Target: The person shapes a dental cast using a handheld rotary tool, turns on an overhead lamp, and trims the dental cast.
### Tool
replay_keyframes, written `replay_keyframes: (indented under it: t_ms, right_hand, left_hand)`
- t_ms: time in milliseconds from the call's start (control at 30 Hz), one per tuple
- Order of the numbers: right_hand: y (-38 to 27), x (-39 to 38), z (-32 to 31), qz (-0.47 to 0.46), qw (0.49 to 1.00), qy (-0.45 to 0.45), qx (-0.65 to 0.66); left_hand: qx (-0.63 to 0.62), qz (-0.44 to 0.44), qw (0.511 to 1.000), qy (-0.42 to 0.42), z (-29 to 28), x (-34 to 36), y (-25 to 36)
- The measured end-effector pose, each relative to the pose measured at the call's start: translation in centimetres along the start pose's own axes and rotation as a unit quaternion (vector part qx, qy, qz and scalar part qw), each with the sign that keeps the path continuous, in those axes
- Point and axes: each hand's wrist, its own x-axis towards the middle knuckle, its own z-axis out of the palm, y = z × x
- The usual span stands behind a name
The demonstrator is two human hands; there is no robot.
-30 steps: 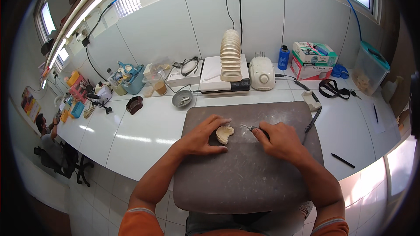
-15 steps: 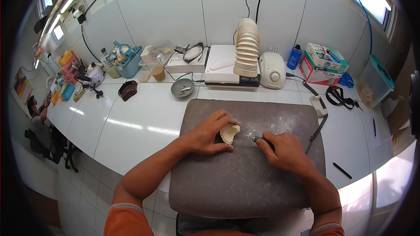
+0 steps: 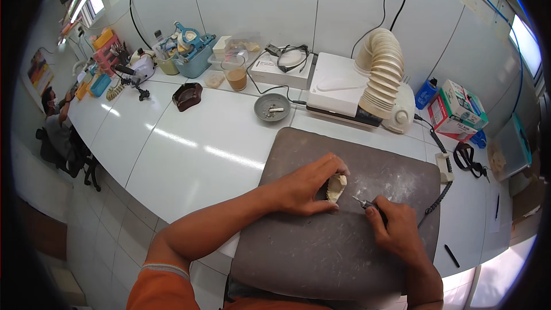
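A cream plaster dental cast (image 3: 336,188) with a row of teeth is over the brown mat (image 3: 310,252). My left hand (image 3: 310,186) grips it at its left side, thumb below and fingers above. Just to the right, my right hand (image 3: 393,221) holds a slim handpiece (image 3: 367,204) like a pen. Its thin metal tip points at the cast, with a gap between them. White dust lies on the mat beyond the handpiece.
Behind the mat stand a white machine with a ribbed hose (image 3: 384,74) and a grey bowl (image 3: 272,107). A coffee cup (image 3: 235,72) and brown ashtray (image 3: 187,97) are farther left. Boxes (image 3: 457,109) and a black pen (image 3: 451,256) lie right. A person (image 3: 58,129) sits far left.
My view has turned to the left and tilted, so the bench things appear shifted right. Both hands keep their holds on the dental cast and the handpiece.
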Motion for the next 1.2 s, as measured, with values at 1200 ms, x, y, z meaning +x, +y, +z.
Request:
replay_keyframes:
  t_ms: [1200]
  right_hand:
    - [0.5, 0.3, 0.8, 0.024, 0.999, 0.021, -0.041]
  left_hand:
    - [0.001, -0.001, 1.000, 0.010, 0.6, 0.1, -0.6]
